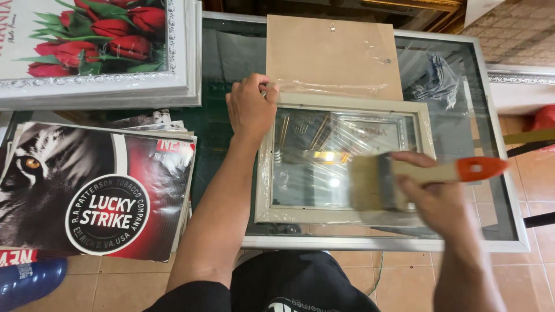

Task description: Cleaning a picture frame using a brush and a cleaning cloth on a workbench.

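**Brushing the glass in a small frame**

Dark shirt and two bare arms sit closest to the head camera. Right hand (pixel 442 202) has its fingers wrapped round a wide paintbrush (pixel 404 179) with an orange handle end (it looks blurry). The bristles are over the lower right part of the small pale frame (pixel 269 190), which lies on the big glass surface (pixel 509 231). Left hand (pixel 250 107) grips the frame's top left corner, fingers closed on it. A brown backing board (pixel 332 49) lies just above. The step looks like dusting the glass. Next, I think, the brush needs soft strokes across the rest, with the frame held flat.
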